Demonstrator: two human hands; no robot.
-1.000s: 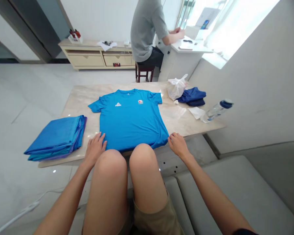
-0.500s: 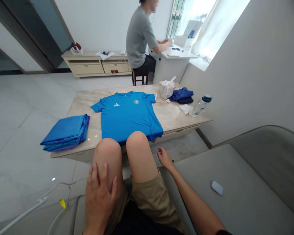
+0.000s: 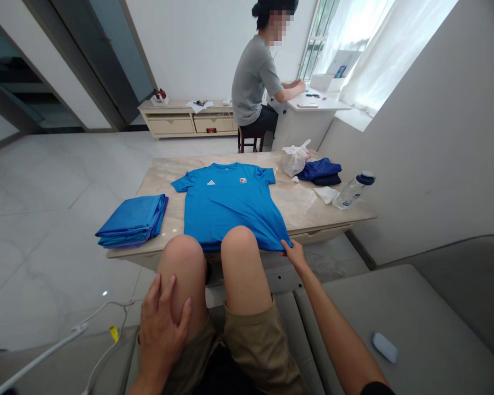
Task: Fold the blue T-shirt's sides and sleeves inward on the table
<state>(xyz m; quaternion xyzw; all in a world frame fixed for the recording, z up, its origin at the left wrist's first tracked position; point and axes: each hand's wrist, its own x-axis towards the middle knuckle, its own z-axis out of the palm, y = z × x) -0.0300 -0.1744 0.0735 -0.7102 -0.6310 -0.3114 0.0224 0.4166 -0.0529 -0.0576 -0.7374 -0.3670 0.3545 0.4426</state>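
A blue T-shirt (image 3: 230, 203) lies spread out on the marble-topped table (image 3: 308, 211), collar at the far side, small logos on its chest. My right hand (image 3: 295, 255) pinches the shirt's near right hem corner, pulling it out past the table's front edge. Fingers apart, my left hand (image 3: 164, 318) rests flat on my left knee and holds nothing. Part of the shirt's near hem is hidden behind my knees. To the left, a stack of folded blue clothes (image 3: 134, 219) sits at the table's corner.
A white plastic bag (image 3: 295, 158), dark blue folded clothes (image 3: 321, 171), a tissue (image 3: 326, 194) and a clear water bottle (image 3: 354, 190) stand at the table's right. A white case (image 3: 385, 347) lies on the grey sofa (image 3: 395, 296). Beyond, a person (image 3: 253, 82) sits at a white desk.
My right hand has moved forward from beside my knee and taken hold of the shirt's near right corner, drawing it outward. My left hand stays on the knee. The view has shifted slightly.
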